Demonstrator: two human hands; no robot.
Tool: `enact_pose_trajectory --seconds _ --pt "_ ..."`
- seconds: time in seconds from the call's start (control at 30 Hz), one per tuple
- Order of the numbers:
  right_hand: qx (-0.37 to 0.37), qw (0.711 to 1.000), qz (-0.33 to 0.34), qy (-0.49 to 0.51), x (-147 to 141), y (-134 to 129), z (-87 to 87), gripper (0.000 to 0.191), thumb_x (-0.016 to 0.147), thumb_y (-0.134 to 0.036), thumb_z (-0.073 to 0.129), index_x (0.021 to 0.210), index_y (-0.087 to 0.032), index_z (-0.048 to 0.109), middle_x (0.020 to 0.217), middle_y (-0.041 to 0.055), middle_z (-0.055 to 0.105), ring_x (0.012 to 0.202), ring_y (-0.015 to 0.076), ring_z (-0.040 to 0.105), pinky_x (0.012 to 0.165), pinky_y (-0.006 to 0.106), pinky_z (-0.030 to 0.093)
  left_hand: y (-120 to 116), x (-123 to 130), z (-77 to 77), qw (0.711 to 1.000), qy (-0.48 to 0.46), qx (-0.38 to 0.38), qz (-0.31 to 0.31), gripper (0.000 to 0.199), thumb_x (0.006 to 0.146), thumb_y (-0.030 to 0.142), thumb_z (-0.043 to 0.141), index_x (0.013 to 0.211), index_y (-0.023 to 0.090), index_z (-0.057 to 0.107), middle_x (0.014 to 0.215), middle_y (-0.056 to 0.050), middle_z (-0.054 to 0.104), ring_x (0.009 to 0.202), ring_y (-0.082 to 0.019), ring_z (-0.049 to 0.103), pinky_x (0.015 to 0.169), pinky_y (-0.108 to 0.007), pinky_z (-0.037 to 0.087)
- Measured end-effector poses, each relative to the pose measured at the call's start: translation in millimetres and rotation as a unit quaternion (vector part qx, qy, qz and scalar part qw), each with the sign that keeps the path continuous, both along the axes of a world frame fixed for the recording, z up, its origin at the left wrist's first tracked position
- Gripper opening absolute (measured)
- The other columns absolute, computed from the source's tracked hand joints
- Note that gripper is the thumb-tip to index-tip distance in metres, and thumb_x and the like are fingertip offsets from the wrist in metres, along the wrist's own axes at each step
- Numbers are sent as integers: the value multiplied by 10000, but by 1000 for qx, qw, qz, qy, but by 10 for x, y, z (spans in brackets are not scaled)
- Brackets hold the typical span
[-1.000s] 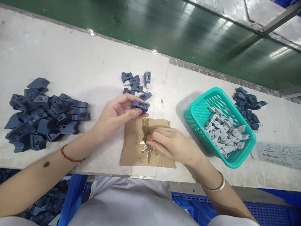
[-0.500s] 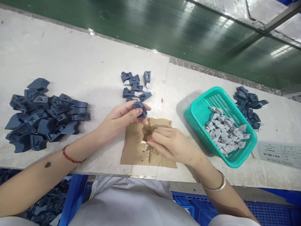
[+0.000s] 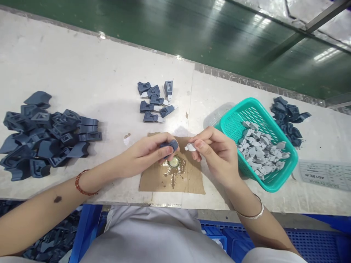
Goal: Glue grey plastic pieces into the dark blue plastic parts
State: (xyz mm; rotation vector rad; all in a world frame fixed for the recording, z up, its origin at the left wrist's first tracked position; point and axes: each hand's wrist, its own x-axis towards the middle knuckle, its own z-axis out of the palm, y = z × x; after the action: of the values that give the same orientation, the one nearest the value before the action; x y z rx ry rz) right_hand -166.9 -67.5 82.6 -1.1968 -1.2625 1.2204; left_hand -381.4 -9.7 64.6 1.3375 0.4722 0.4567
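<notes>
My left hand [image 3: 149, 151] is closed round a dark blue plastic part [image 3: 170, 147], partly hidden by the fingers. Pinched between the thumb and fingers of my right hand [image 3: 216, 155] is a small light-grey piece [image 3: 190, 147], its narrow end toward the blue part and a gap between the two. Both hands hover over a piece of brown cardboard [image 3: 156, 179] wet with shiny liquid. A small round cap-like dish [image 3: 173, 162] rests on the cardboard. Farther back lie several blue parts with light-grey pieces attached [image 3: 156, 99].
On the left is a heap of dark blue parts [image 3: 49, 137]. A green basket [image 3: 274, 187] of light-grey pieces stands at right, more blue parts [image 3: 287, 118] behind it. A printed label [image 3: 325, 175] lies at far right. Blue crates [image 3: 230, 241] sit below the table edge.
My right hand has lifted off the cardboard and now shows the light-grey piece, uncovering the round dish. My left hand has come toward me with the blue part and turned it.
</notes>
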Motion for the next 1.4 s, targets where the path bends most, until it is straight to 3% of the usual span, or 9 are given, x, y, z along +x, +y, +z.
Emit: enact_pose_trajectory --seconds 0.13,0.4,0.9,1.23,1.33,1.4 --pt "-7 1000 -7 24 -64 -32 -28 134 981 -305 706 885 -214 690 609 -39 649 510 88 541 499 237 447 -1 3 14 999 20 39 -28 294 1085 385 442 934 178 586 834 -5 540 712 -125 464 680 -276 380" --pt "8 998 4 56 -112 -42 -57 115 994 -238 684 887 -199 665 643 -48 652 537 65 556 539 221 463 3 3 12 998 43 45 -33 321 1080 433 438 966 178 595 793 -3 533 702 -135 473 644 -278 365" --pt "26 996 16 -81 -128 -90 -105 159 1016 -318 646 905 -204 655 659 -36 642 559 92 558 532 249 438 4 19 -6 997 52 43 -31 328 1078 429 440 905 188 578 783 -1 541 716 -139 495 665 -284 381" --pt "-19 998 36 -40 -166 -48 -172 258 1009 -431 645 891 -204 617 625 -51 587 546 94 500 522 252 377 27 34 14 999 29 -33 -33 356 1060 443 486 829 178 547 710 21 474 624 -115 405 584 -281 314" --pt "21 994 52 -93 -128 -21 -134 318 1044 -517 550 976 -210 601 730 -24 638 612 111 549 568 262 416 28 37 12 996 32 -81 -35 390 1038 484 515 790 183 523 679 23 460 578 -109 365 544 -289 272" --pt "91 976 58 -188 -89 6 -97 401 1076 -570 424 992 -210 578 789 2 640 671 132 557 623 288 432 29 35 1 993 34 -107 -34 405 1025 506 530 780 183 518 662 22 451 562 -108 348 532 -296 247"
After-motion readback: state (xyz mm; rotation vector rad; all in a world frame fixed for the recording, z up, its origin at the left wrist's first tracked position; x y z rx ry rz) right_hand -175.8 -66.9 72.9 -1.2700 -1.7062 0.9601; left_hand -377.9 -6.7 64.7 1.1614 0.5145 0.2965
